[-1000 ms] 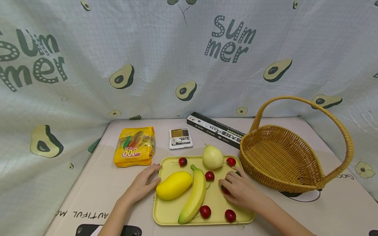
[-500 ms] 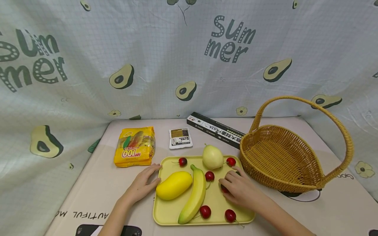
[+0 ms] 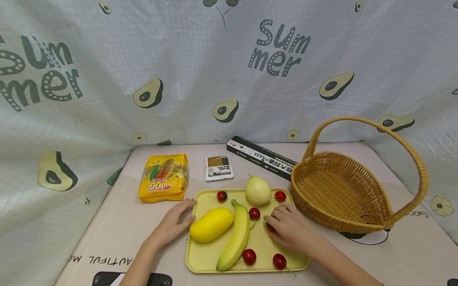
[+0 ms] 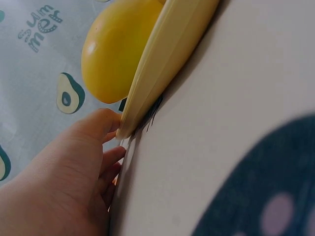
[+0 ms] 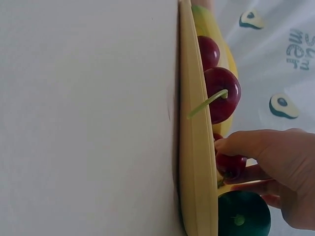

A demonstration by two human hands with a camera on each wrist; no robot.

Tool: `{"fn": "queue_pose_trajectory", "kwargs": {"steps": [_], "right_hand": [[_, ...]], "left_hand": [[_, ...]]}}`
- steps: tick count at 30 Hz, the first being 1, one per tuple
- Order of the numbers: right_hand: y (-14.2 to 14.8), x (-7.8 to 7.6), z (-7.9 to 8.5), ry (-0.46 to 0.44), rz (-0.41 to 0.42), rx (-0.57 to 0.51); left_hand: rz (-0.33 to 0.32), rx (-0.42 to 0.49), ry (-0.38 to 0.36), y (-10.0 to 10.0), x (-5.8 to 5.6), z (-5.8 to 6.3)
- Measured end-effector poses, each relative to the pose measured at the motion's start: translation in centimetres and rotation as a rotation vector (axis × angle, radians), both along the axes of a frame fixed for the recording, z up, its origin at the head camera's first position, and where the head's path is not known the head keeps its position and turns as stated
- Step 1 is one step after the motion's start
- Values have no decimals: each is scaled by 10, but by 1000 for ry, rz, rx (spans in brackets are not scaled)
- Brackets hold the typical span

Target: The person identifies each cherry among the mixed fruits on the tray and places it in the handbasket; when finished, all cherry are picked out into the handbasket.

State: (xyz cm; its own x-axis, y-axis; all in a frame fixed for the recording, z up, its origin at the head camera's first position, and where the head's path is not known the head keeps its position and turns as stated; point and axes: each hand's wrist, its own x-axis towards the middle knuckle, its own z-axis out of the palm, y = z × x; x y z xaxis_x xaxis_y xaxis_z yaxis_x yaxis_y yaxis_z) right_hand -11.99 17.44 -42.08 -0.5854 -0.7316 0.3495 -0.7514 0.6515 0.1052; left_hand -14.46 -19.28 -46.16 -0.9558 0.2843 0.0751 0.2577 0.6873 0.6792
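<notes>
A yellow tray (image 3: 205,262) holds a mango (image 3: 211,225), a banana (image 3: 235,238), a pear (image 3: 258,190) and several red cherries (image 3: 249,257). My left hand (image 3: 173,224) rests at the tray's left rim, thumb and fingertips touching the edge, fingers fairly straight. Over the right part of the tray, my right hand (image 3: 291,230) has its thumb and fingers around a dark red cherry (image 5: 232,166), mostly covered by the hand in the head view. Just beside those fingers in the right wrist view is a round dark green fruit (image 5: 243,214), nearly hidden in the head view.
A wicker basket (image 3: 340,222) with a tall handle stands close to the tray's right side. Behind the tray lie a black pasta box (image 3: 262,158), a small white-and-brown packet (image 3: 219,167) and a yellow bag (image 3: 163,178). A printed curtain (image 3: 193,71) hangs at the back.
The right hand has shifted very slightly at the cherry. The left hand, the tray and the other fruit stay as they were.
</notes>
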Motion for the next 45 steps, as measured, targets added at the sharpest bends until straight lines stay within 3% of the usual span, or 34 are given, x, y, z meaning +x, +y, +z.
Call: {"fn": "queue_pose_trajectory", "kwargs": {"steps": [19,32,45], "right_hand": [[2,-3,5,65,29,-43],[7,-5,18,48,48,-101],[18,-7,41,32,-18,-99]], "left_hand": [[-4,7,3,0,0,-1],[-15,9,13,0,0,0],[-16,-19,35,1,2,1]]}}
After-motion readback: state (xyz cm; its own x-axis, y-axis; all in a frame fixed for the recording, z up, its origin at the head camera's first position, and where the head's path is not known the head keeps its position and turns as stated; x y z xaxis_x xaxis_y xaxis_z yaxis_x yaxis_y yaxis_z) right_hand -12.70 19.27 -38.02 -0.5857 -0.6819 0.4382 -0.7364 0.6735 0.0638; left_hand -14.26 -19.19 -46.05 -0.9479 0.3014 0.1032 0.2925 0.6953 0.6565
